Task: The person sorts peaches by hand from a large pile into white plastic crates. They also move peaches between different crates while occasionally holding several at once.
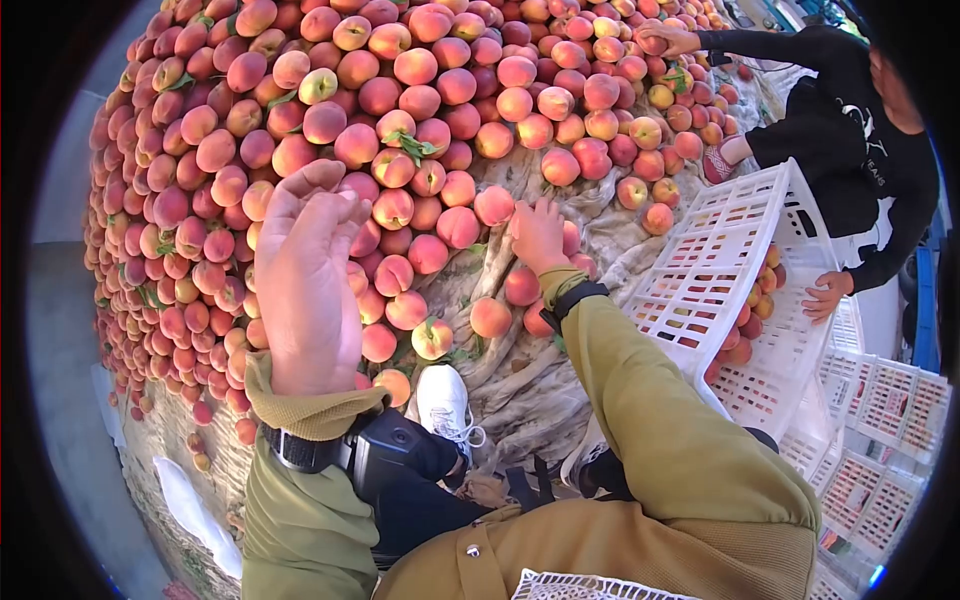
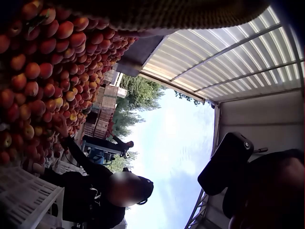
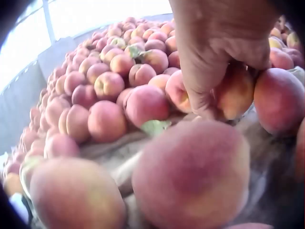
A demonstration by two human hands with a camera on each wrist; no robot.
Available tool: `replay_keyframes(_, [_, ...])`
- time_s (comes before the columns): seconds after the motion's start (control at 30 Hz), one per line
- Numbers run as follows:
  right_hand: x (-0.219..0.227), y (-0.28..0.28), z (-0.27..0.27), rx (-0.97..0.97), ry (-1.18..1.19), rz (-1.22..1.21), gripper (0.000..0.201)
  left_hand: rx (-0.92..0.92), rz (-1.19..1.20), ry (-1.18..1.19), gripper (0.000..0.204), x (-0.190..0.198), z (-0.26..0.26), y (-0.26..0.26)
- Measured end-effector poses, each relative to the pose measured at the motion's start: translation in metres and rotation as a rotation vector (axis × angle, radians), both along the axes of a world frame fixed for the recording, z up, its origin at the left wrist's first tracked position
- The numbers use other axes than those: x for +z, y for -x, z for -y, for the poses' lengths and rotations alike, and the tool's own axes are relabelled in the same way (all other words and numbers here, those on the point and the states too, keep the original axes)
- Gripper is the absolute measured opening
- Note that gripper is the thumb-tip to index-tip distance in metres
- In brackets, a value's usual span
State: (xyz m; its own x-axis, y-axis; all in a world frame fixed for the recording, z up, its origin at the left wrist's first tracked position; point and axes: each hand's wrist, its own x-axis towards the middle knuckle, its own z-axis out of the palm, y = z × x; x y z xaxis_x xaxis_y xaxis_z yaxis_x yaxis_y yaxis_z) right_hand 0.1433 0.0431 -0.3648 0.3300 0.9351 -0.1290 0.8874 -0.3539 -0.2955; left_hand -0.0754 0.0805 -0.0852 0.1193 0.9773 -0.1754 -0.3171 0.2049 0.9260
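My right hand [image 1: 540, 236] reaches down to the front edge of a large heap of peaches [image 1: 400, 100]. In the right wrist view its thumb and fingers curl round a red-and-yellow peach [image 3: 237, 93], with another peach [image 3: 279, 101] right beside it. My left hand [image 1: 312, 280] is raised over the heap, palm turned inward and fingers loosely bent, with nothing seen in it. Two large peaches, one darker red [image 3: 190, 174], lie close to the right wrist camera.
A white plastic crate [image 1: 705, 265] leans to the right with peaches inside. More white crates [image 1: 875, 490] stand behind it. Another person [image 1: 840, 130] in black reaches to the heap with one hand. My shoe [image 1: 441, 405] is on the crumpled ground cloth [image 1: 535, 380].
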Motion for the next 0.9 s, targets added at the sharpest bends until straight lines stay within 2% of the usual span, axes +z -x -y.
replay_keyframes(0.07, [0.011, -0.004, -0.004, -0.063, 0.004, 0.024, 0.048, -0.049, -0.022, -0.001, 0.027, -0.007, -0.002, 0.005])
replay_keyframes(0.13, [0.040, -0.010, -0.023, -0.358, -0.209, -0.656, 0.050, -0.050, -0.131, -0.027, 0.030, -0.010, -0.001, 0.002])
replay_keyframes(0.17, [0.068, -0.005, -0.027, -0.240, -0.308, -0.890, 0.051, -0.056, -0.134, -0.021, 0.030, -0.011, -0.001, 0.000])
replay_keyframes(0.2, [0.102, 0.002, -0.034, -0.115, -0.408, -1.120, 0.052, -0.070, -0.124, 0.092, 0.032, -0.013, -0.002, -0.001])
replay_keyframes(0.23, [0.140, 0.010, -0.039, -0.007, -0.330, -1.444, 0.051, -0.082, -0.115, 0.203, 0.035, -0.015, -0.003, -0.003])
replay_keyframes(0.27, [0.163, 0.018, -0.044, 0.113, -0.241, -1.766, 0.050, -0.083, -0.119, 0.205, 0.035, -0.013, -0.003, -0.007])
replay_keyframes(0.3, [0.160, 0.025, -0.054, 0.112, -0.240, -1.772, 0.050, -0.140, -0.052, 0.241, 0.033, -0.010, -0.002, -0.011])
replay_keyframes(0.33, [0.154, 0.026, -0.072, -0.041, -0.219, -1.617, 0.044, -0.197, 0.014, 0.274, 0.032, -0.007, -0.002, -0.013])
replay_keyframes(0.37, [0.146, 0.023, -0.095, -0.183, -0.199, -1.455, 0.037, -0.151, -0.001, 0.220, 0.034, -0.007, -0.002, -0.011])
replay_keyframes(0.43, [0.024, 0.002, -0.145, 0.469, 0.009, -0.134, 0.044, -0.103, 0.067, 0.213, 0.035, -0.002, -0.004, -0.010])
replay_keyframes(0.47, [0.006, 0.012, -0.141, 0.469, 0.007, -0.138, 0.044, -0.055, 0.137, 0.208, 0.036, 0.002, -0.005, -0.009])
replay_keyframes(0.53, [-0.011, 0.039, -0.121, -0.109, 0.113, -0.461, 0.051, -0.031, 0.131, 0.186, 0.039, 0.007, -0.002, -0.012])
replay_keyframes(0.57, [-0.011, 0.044, -0.113, -0.103, 0.116, -0.465, 0.051, -0.021, 0.138, 0.151, 0.041, 0.009, -0.001, -0.013])
replay_keyframes(0.63, [-0.003, 0.046, -0.097, -0.073, -0.024, -0.214, 0.060, 0.009, 0.130, 0.109, 0.046, 0.009, 0.000, -0.015])
replay_keyframes(0.67, [0.003, 0.045, -0.090, -0.076, -0.024, -0.214, 0.060, 0.006, 0.129, 0.110, 0.046, 0.010, 0.000, -0.015])
replay_keyframes(0.73, [0.016, 0.042, -0.074, 0.134, 0.161, -0.103, 0.063, -0.004, 0.136, 0.096, 0.043, 0.012, 0.003, -0.017])
replay_keyframes(0.77, [0.017, 0.042, -0.065, 0.196, 0.142, -0.068, 0.068, -0.007, 0.142, 0.097, 0.043, 0.011, 0.002, -0.016])
replay_keyframes(0.83, [0.012, 0.052, -0.042, 0.172, 0.075, -0.019, 0.068, -0.103, 0.166, 0.125, 0.040, 0.005, -0.003, -0.009])
replay_keyframes(0.9, [0.007, 0.064, -0.019, 0.061, -0.006, 0.008, 0.067, -0.097, 0.166, 0.138, 0.039, 0.007, -0.001, -0.009])
